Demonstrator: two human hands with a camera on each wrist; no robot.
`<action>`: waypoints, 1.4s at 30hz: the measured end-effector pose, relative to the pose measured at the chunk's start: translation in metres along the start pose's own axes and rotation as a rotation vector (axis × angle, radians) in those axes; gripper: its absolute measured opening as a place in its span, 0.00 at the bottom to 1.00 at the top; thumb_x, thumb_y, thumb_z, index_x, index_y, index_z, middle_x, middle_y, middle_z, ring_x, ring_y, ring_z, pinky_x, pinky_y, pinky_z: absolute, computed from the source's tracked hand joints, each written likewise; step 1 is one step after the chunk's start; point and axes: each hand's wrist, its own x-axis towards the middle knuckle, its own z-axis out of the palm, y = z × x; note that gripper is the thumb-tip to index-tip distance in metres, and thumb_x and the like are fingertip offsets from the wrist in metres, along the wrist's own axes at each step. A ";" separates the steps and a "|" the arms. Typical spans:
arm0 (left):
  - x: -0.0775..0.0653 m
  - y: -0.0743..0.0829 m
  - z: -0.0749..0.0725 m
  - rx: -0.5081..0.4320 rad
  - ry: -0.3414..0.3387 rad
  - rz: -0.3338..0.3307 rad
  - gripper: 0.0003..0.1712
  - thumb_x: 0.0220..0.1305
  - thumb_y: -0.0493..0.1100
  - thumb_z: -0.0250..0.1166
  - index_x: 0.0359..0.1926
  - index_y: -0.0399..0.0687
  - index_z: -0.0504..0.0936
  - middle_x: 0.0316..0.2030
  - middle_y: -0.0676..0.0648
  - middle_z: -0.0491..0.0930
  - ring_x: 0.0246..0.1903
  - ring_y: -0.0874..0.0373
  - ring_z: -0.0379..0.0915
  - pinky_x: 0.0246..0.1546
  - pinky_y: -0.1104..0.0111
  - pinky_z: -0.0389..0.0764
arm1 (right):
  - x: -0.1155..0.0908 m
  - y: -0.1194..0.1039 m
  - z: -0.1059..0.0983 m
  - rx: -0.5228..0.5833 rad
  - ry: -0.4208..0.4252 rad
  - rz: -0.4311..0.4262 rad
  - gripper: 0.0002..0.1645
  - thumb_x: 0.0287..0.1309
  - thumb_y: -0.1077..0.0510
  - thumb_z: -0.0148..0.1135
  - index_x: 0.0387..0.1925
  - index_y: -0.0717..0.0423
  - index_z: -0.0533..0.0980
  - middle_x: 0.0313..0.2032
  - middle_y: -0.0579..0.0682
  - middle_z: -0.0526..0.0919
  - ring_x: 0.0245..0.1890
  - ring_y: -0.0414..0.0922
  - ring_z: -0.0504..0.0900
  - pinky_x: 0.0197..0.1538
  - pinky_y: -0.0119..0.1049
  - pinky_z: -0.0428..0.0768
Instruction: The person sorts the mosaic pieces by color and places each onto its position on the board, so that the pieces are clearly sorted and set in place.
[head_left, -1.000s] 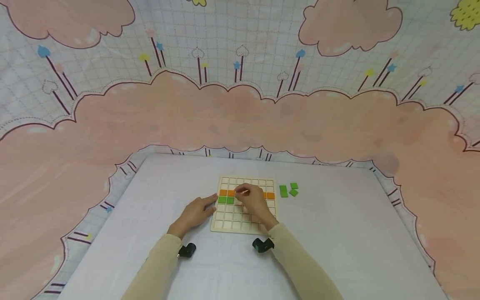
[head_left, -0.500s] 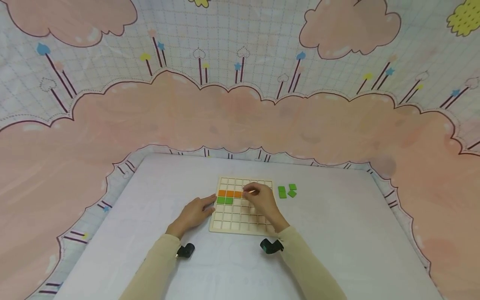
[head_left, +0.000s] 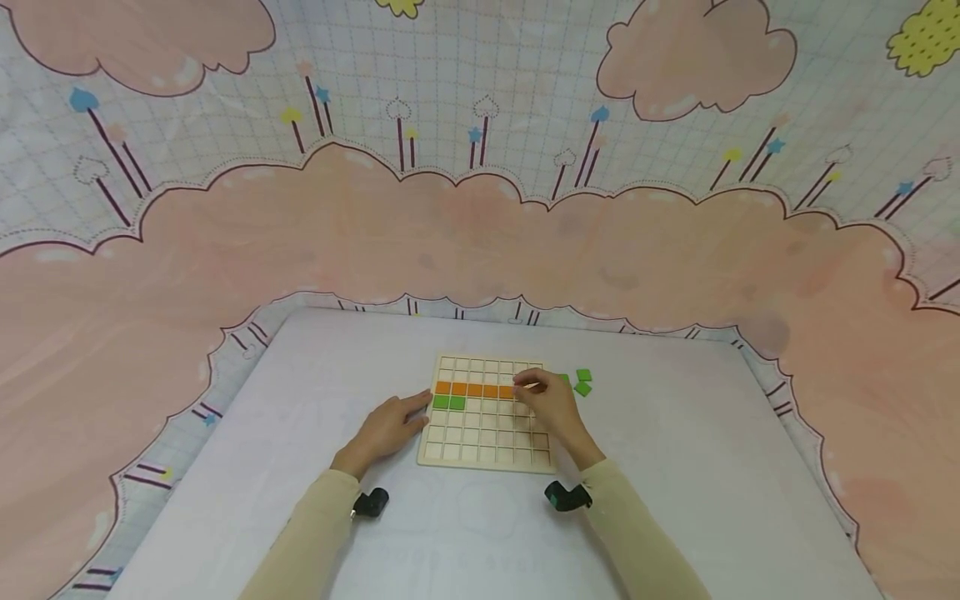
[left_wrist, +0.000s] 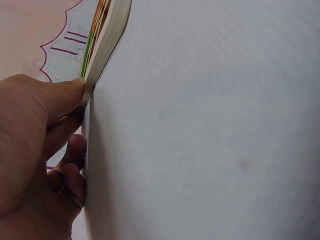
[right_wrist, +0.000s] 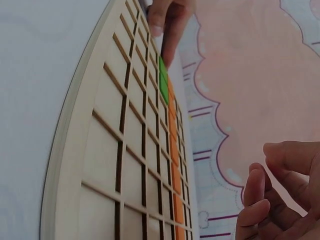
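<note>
"Head view first: what is the biggest thing?"

"A peach and white cloth with clouds drawn on it. It goes behind and around the white table."

"What comes next?"

"Two pale tan sleeves reach in over the table. Then there is the square wooden board. It lies flat on the table and has lots of little boxes."

"What are the hands doing?"

"The left hand is at the board's left side. One finger reaches out and touches the edge, and others are bent. The right hand is over the board's right part. Its fingers are bent, with a little gap between the tips. I can't tell if they touch a tile."

"Any smaller things?"

"Orange tiles sit side by side in one row, from the board's left edge up to the right hand. Two green tiles sit at the left end of the next row, nearer the person. Loose green tiles lie on the table, just past the board's right side. The right hand hides part of one."
</note>
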 end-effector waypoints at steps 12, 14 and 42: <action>-0.002 0.000 -0.001 0.008 0.000 0.004 0.29 0.70 0.49 0.59 0.71 0.55 0.68 0.71 0.53 0.66 0.68 0.40 0.64 0.68 0.45 0.65 | 0.000 0.018 -0.020 -0.039 0.062 0.034 0.11 0.60 0.58 0.67 0.44 0.57 0.83 0.43 0.53 0.87 0.37 0.45 0.81 0.38 0.30 0.79; -0.002 0.000 -0.001 0.004 -0.001 -0.001 0.29 0.70 0.50 0.59 0.71 0.56 0.68 0.71 0.53 0.66 0.68 0.41 0.65 0.68 0.45 0.66 | -0.001 0.021 -0.024 -0.055 0.077 0.036 0.11 0.60 0.58 0.67 0.44 0.57 0.83 0.43 0.53 0.87 0.37 0.45 0.81 0.39 0.30 0.78; -0.003 0.002 -0.003 -0.005 0.006 0.009 0.30 0.70 0.49 0.60 0.71 0.55 0.68 0.70 0.51 0.68 0.67 0.40 0.66 0.66 0.44 0.67 | 0.008 0.068 -0.079 -0.143 0.137 0.127 0.14 0.60 0.58 0.66 0.48 0.58 0.82 0.48 0.58 0.86 0.41 0.50 0.83 0.36 0.29 0.77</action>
